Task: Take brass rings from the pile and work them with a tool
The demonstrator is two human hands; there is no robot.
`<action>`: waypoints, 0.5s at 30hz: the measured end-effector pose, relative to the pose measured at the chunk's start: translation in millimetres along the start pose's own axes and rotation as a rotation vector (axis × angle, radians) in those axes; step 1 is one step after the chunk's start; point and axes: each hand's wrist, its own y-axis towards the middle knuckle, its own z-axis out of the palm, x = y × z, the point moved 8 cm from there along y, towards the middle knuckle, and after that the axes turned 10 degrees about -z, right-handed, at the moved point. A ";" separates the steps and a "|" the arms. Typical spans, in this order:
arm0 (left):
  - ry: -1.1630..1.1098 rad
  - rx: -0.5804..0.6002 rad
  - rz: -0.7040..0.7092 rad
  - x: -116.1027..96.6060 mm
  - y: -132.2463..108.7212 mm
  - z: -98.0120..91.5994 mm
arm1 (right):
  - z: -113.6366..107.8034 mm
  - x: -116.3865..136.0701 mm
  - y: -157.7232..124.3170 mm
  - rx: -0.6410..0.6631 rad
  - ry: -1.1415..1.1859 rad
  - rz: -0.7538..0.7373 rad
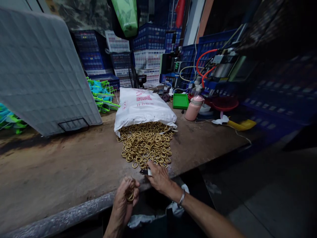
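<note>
A heap of brass-coloured rings [146, 145] spills from the mouth of a white woven sack [146, 110] onto the brown table. My left hand [126, 195], just off the table's front edge, is closed round several brass rings [130, 195]. At the near side of the heap, my right hand [158, 177] grips a small tool [144, 172] with a dark pointed end and a pale part. Its exact kind does not show, as the fingers cover the rest. The right fingertips lie close to the nearest rings.
A large pale padded panel [49, 72] stands at the left. Beyond the sack are a green tray [180, 101], a pink bottle [194, 109] and a red bowl [225, 103]. Plastic wrap [66, 213] covers the table's front edge. Blue and white crates [148, 59] are stacked behind.
</note>
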 end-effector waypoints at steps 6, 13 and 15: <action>-0.166 -0.010 -0.102 11.7 1.1 -7.5 | 2.3 1.1 8.4 0.041 -0.031 0.022; -0.212 -0.044 -0.143 17.2 6.1 -8.7 | 0.9 -3.2 20.9 0.035 -0.083 0.061; -0.204 -0.046 -0.146 17.6 8.1 -8.4 | -2.4 -5.7 22.0 0.013 -0.067 0.072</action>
